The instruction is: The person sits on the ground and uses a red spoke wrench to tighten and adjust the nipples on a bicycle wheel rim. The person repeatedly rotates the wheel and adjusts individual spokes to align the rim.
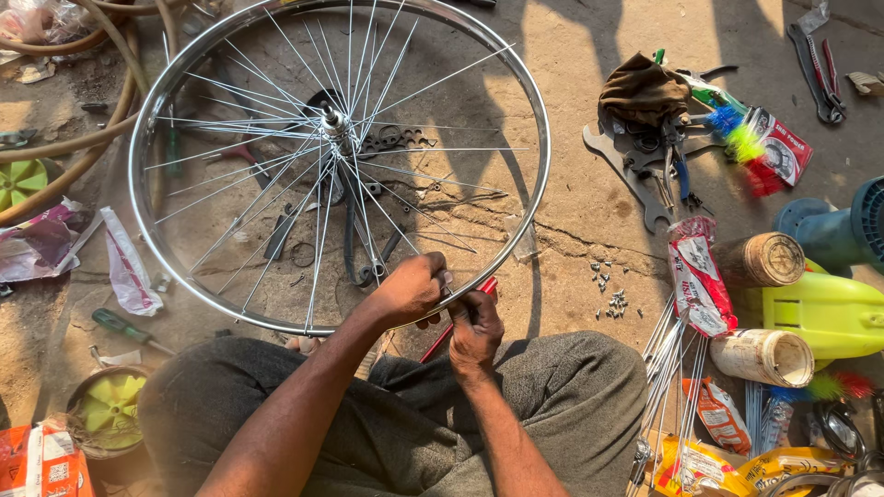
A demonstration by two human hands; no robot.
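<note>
- Resting on the concrete floor ahead of the seated person's knees, the bicycle wheel lies nearly flat, its near rim edge at the hands.
- Left hand is closed over the rim from inside, among the spokes.
- Right hand is clenched on a red-handled tool just outside the rim (tip hidden).
- Open floor runs right of the rim to the loose nipples; beyond them wrenches and spoke bundles crowd in.
- Hoses hem the left edge.
</note>
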